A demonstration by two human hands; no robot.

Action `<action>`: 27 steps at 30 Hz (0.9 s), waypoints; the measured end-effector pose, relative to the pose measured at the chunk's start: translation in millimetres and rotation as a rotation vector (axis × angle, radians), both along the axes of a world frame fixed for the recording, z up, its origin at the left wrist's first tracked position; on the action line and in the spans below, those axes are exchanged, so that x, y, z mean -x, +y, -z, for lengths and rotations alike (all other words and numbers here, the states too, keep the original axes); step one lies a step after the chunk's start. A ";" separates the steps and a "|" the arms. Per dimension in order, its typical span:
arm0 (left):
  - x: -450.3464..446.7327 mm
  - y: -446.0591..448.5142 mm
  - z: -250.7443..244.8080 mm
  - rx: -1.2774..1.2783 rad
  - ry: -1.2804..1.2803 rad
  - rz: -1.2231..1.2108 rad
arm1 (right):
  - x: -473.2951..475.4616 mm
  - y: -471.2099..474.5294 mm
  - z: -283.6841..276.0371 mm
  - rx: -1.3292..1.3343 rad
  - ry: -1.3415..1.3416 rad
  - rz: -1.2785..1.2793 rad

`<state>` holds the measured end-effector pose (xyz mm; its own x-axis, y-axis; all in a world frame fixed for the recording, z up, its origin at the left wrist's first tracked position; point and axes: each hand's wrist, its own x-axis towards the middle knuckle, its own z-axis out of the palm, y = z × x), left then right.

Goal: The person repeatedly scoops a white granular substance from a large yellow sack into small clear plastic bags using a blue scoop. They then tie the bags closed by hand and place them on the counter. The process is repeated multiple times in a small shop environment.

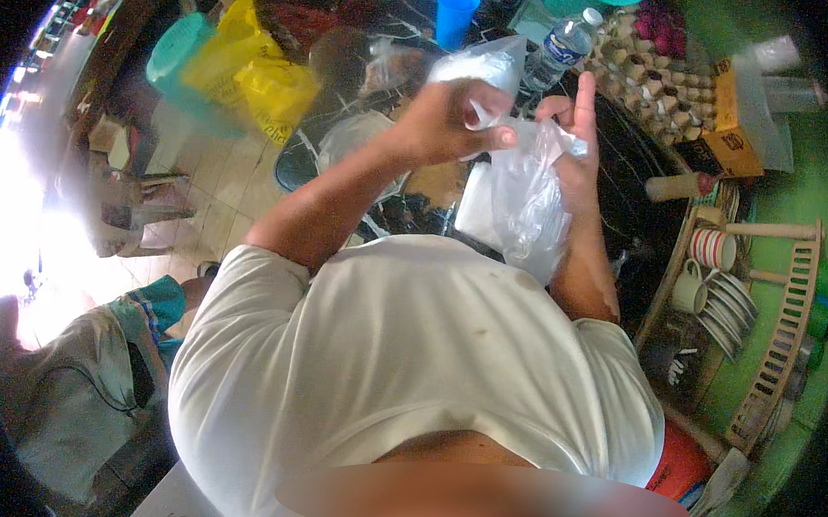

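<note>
My left hand (468, 123), palm turned inward, is closed around the lower part of a clear plastic bag (479, 60) with something white in it. Close by on the right, my right hand (579, 144) pinches the bunched top of another thin clear plastic bag (532, 194), its index finger pointing away from me. That bag hangs toward my shirt and looks crumpled; its contents cannot be made out. Scraps of white sheet show between both hands. Under the hanging bag, a white flat item (479, 209) lies on the black marble-patterned table (402, 219).
Beyond my hands stand a blue plastic cup (456, 18) and a water bottle (560, 48). Egg trays (662, 89) and a red-capped bottle (678, 186) are to the right, near a dish rack (778, 345). Leftward are a yellow plastic bag (275, 93) and a person in grey clothing (73, 365).
</note>
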<state>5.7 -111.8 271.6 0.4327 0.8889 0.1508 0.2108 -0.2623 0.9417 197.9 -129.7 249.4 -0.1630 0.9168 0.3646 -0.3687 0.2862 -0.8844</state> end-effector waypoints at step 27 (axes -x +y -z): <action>18.5 -4.0 48.4 0.043 -0.350 -0.260 | 30.0 -23.5 24.0 0.182 -0.479 0.270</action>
<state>-12.8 -115.8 223.3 0.1230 0.9701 0.2092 -0.0692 -0.2019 0.9770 167.9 -153.3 225.4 -0.0222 0.9898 0.1407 0.1497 0.1425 -0.9784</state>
